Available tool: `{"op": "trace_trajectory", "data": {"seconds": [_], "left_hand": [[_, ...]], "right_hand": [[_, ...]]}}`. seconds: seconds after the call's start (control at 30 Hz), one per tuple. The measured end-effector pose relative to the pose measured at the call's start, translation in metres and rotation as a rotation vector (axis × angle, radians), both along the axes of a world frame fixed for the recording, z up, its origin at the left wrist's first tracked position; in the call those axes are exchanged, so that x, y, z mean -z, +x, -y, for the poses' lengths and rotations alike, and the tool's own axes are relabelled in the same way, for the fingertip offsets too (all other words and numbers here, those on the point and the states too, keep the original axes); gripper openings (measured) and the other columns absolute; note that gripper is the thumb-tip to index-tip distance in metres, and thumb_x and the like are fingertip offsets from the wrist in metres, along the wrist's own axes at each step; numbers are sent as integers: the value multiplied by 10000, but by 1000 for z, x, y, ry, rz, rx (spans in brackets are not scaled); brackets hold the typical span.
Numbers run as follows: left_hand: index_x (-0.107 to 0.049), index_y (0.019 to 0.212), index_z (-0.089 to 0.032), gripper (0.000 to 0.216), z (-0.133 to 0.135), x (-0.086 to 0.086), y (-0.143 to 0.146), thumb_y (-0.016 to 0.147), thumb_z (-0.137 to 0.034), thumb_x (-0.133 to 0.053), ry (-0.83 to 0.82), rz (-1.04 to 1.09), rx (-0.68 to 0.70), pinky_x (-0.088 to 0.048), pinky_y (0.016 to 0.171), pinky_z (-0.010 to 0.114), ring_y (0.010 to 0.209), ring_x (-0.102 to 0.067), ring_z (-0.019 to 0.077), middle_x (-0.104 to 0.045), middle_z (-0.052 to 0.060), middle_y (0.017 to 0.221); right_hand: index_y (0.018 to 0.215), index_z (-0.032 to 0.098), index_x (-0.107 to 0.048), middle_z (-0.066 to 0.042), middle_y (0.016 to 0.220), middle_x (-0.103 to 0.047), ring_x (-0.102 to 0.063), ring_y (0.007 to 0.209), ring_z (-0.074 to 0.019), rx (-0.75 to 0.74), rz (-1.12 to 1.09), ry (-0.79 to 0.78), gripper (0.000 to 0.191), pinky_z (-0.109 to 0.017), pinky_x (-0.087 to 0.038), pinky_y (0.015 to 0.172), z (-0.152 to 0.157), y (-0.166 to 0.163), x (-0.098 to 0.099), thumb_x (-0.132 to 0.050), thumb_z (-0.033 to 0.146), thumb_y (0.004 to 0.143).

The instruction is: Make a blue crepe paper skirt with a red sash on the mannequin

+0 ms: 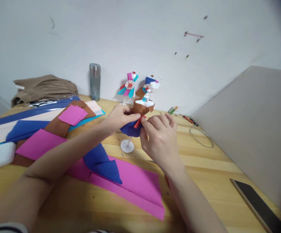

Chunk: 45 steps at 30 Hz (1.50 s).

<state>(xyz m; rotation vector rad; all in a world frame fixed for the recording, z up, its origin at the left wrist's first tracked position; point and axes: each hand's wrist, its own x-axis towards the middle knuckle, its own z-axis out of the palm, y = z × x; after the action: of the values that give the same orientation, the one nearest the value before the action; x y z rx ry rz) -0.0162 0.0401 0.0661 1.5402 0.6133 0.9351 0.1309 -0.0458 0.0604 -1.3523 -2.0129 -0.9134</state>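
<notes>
A small white doll figure (148,95) stands on a round white base (127,146). It wears a brown paper top (141,109) and a blue paper skirt (132,130). My left hand (121,119) grips the figure's waist from the left, its thumb lying across the front. At the waist, a red paper strip (137,123) is pinched by my right hand (160,136), whose fingers curl in from the right. Part of the skirt and the figure's back are hidden behind my hands.
Behind stand two dressed figures (130,84) (147,88) and a flask (95,82). Pink paper (140,183), blue paper (103,163) and other coloured sheets spread left. A white case (0,156) lies far left, a phone (256,204) at right, near a cable (200,142).
</notes>
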Motion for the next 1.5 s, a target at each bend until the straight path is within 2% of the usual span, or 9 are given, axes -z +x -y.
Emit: {"op": "trace_trajectory", "data": {"seconds": [0.13, 0.27, 0.4, 0.63, 0.83, 1.03, 1.3, 1.37, 1.5], "left_hand": [[-595, 636, -136, 219, 1, -2, -1, 724, -306, -702, 22, -45, -14, -387, 547, 227, 571, -513, 94, -567, -10, 592], [-545, 567, -144, 213, 0, -3, 0, 712, -226, -678, 22, -37, 16, -377, 547, 227, 548, -491, 81, -534, -16, 549], [-606, 647, -125, 61, 1, -5, 1, 659, -148, -661, -23, -28, -32, -382, 550, 231, 542, -479, 73, -554, -22, 579], [-624, 666, -122, 42, -4, 1, 3, 628, -139, -624, -24, -25, -79, -341, 528, 226, 568, -473, 76, -548, -21, 601], [-674, 824, -102, 228, -14, 6, 3, 608, -113, -601, -14, 66, -59, -408, 618, 242, 697, -574, 117, -648, 23, 743], [-625, 1035, -132, 451, -15, -3, -5, 586, -93, -623, 1, 192, -43, -392, 591, 242, 634, -567, 109, -643, -7, 725], [-627, 1068, -225, 453, -39, -33, -45, 645, -69, -672, 357, 348, -311, -454, 624, 274, 750, -605, 138, -687, -40, 852], [-622, 1003, -221, 441, -50, -39, -57, 600, -99, -753, 449, 382, -392, -437, 573, 280, 670, -580, 131, -678, -42, 814], [-638, 1017, -277, 498, -63, -47, -76, 572, -144, -818, 559, 399, -493, -450, 594, 305, 729, -616, 171, -668, -36, 787]], "right_hand": [[995, 165, -714, -106, 825, -677, -554, 848, -269, 15, 11, -28, 280, -508, -378, 963, 2, -1, 2, -480, 85, 862], [1007, 177, -721, -99, 809, -669, -547, 840, -263, -32, -35, -55, 291, -484, -404, 913, 0, 2, 2, -483, 90, 862], [1036, 184, -728, -92, 791, -672, -551, 802, -253, -72, -79, -86, 299, -455, -428, 836, -2, 6, 1, -491, 105, 871], [953, 200, -739, -59, 739, -676, -604, 758, -230, -243, -315, -209, 197, -399, -482, 730, -1, 16, -9, -555, 172, 890], [837, 228, -740, -39, 724, -700, -642, 721, -214, -244, -556, -167, 126, -386, -504, 709, 3, 31, -21, -619, 193, 847], [796, 239, -744, -44, 752, -731, -662, 711, -221, -209, -641, -176, 116, -407, -525, 705, 4, 37, -23, -632, 223, 821], [762, 269, -725, -54, 790, -754, -701, 782, -273, -95, -652, -274, 107, -471, -544, 797, -3, 39, -20, -625, 261, 798], [759, 266, -727, -63, 814, -763, -708, 809, -284, -80, -647, -309, 115, -483, -543, 822, -6, 40, -18, -619, 261, 799], [745, 261, -729, -69, 845, -775, -719, 845, -300, -25, -660, -364, 119, -490, -546, 828, -10, 42, -18, -620, 253, 792]]}}
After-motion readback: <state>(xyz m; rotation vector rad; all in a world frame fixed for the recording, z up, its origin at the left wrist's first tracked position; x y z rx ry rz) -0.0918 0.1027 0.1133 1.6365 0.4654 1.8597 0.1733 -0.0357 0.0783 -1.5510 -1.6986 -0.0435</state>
